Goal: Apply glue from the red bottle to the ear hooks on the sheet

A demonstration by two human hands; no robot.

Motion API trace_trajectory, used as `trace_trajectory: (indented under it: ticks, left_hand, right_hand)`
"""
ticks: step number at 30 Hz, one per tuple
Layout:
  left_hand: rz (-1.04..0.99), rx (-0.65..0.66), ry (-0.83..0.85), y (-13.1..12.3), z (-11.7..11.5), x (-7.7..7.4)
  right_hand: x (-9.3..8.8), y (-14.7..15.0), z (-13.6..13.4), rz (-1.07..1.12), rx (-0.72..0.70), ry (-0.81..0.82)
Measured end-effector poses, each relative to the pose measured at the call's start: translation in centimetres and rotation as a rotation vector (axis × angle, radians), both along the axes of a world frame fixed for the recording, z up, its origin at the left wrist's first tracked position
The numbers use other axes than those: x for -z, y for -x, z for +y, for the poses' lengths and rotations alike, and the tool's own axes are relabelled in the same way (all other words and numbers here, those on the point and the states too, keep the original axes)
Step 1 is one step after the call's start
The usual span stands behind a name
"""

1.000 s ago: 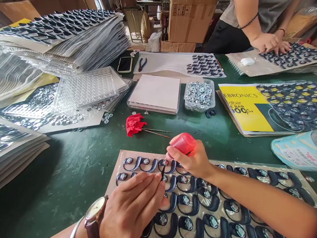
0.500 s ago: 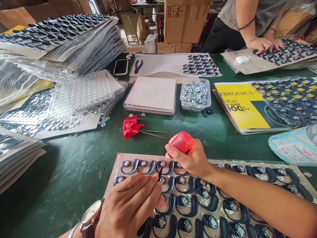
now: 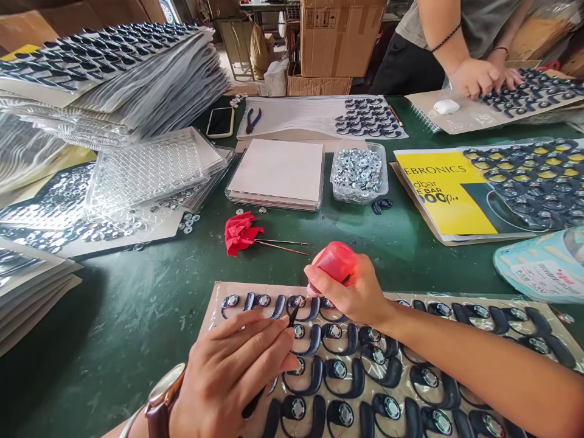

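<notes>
My right hand [image 3: 358, 298] is closed around a red translucent squeeze bottle [image 3: 336, 261], tilted with its nozzle end down over the top row of parts. My left hand [image 3: 232, 371] grips black tweezers [image 3: 294, 314], whose dark tip points at a part in that row, close to the nozzle end. Rows of black ear-hook earphone shells [image 3: 351, 340] with round silver speaker discs lie on a cardboard sheet [image 3: 210, 304] under both hands. Some shells at the lower left are hidden by my left hand.
Beyond the sheet lie a red cloth flower shape [image 3: 240, 233] with thin metal rods, a tub of metal discs [image 3: 358, 173] and stacked plastic-edged boards [image 3: 276, 173]. Tall tray stacks [image 3: 155, 85] stand left. A blue patterned packet [image 3: 541, 267] sits right. Another person's hands [image 3: 483, 76] work at the far right.
My left hand has shifted slightly left and down, with the tweezers still at the same part. My right hand and the bottle stay nearly still. The other person's hands have moved slightly.
</notes>
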State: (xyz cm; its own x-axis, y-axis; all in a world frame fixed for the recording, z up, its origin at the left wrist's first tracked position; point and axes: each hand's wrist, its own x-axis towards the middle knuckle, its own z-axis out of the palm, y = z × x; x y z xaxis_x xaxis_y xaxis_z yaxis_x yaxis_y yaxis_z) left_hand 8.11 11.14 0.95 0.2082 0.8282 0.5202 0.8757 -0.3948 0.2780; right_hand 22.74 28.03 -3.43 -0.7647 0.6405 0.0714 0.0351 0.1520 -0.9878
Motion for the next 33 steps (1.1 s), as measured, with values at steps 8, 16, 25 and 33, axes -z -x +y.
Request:
trace_trajectory:
  ticks: [8, 16, 25, 33]
  left_hand:
    - [-0.143, -0.036, 0.072, 0.8, 0.3, 0.3]
    - [-0.265, -0.119, 0.146, 1.9, 1.5, -0.3]
    - [-0.314, -0.184, 0.172, 2.2, 1.6, -0.3]
    - [0.027, 0.025, -0.007, 0.4, -3.0, 1.0]
  right_hand:
    - [-0.4, -0.2, -0.2, 0.01, -0.01, 0.036]
    - [0.1, -0.3, -0.3, 0.003, -0.063, 0.05]
    - [-2.0, -0.2, 0.0, 0.02, -0.086, 0.099]
    - [-2.1, -1.4, -1.4, -0.019, -0.076, 0.246]
